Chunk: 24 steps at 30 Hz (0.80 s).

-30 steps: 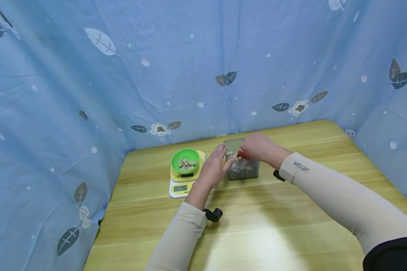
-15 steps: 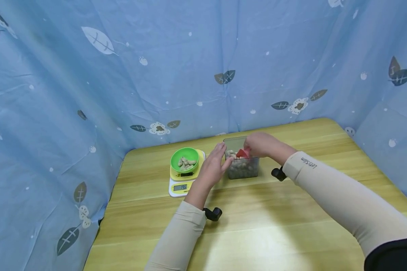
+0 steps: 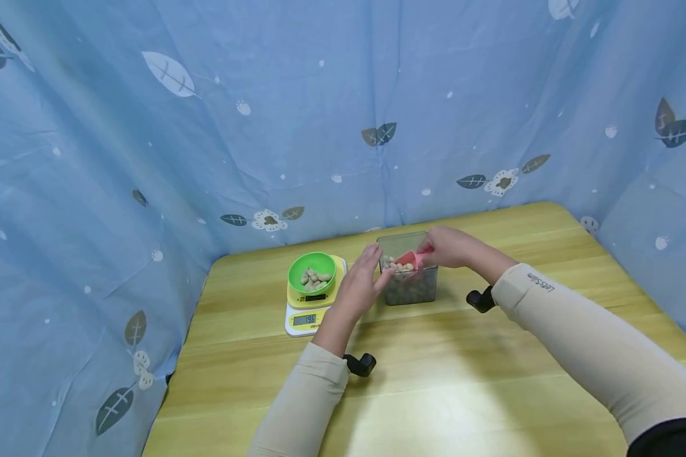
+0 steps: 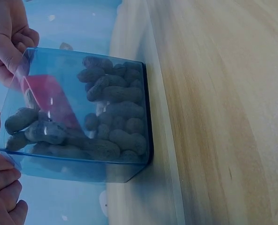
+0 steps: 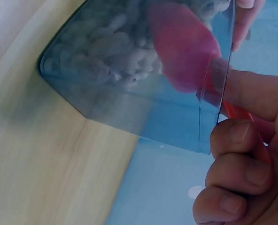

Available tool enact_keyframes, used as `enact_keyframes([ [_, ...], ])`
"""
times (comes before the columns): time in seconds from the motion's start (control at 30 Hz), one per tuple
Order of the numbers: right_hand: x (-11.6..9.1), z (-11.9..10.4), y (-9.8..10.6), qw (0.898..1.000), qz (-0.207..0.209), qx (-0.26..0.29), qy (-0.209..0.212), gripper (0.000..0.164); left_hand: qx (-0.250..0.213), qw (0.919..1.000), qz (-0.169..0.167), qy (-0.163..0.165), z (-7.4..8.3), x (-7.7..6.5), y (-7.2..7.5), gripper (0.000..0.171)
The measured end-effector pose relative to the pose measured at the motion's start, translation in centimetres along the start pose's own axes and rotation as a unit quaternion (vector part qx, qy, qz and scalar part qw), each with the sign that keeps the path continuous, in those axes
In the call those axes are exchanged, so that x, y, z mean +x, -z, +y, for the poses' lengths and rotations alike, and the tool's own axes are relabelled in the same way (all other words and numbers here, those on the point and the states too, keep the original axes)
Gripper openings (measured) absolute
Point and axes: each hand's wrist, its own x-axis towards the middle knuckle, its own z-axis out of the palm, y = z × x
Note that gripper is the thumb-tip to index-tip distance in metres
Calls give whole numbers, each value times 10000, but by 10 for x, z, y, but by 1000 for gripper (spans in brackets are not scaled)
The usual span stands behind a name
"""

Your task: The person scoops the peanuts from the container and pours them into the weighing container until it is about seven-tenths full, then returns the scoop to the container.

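Note:
A clear grey box (image 3: 410,293) with peanuts in their shells (image 4: 122,108) stands on the table. My right hand (image 3: 448,246) grips the handle of a red scoop (image 3: 410,259) at the box's right rim. The scoop's bowl (image 5: 186,51) is inside the box, tilted among the peanuts, and several lie in and around it. My left hand (image 3: 357,282) rests at the box's left side, fingers extended and thumb by the near rim. Left of that hand, a green bowl (image 3: 312,261) holding several peanuts sits on a yellow and white kitchen scale (image 3: 305,322).
The wooden table (image 3: 434,381) runs up to a blue leaf-print curtain (image 3: 297,127) at the back and sides. My left forearm overlaps the scale's near right corner in the head view. A black wrist camera (image 3: 361,364) sticks out from my left wrist.
My right hand has drawn back to the right and up, bringing more of the scoop into sight with peanuts at its mouth. The left hand has stayed by the box.

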Motion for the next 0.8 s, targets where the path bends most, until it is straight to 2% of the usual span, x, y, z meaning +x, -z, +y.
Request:
enact_keyframes([
  [0.13,-4,8,-4,9994,285,192,-86,13,41,10000,35,-33,0,-1,-1,70],
  [0.33,-11,17,-7,9943,680,716,-413,30,160,9998,63,-20,0,-1,-1,67],
  [0.53,-17,26,-8,9869,892,1078,-809,40,108,9999,20,41,0,-1,-2,68],
  [0.8,-22,29,-9,9807,951,1472,-869,45,16,10000,-5,45,0,0,-1,69],
])
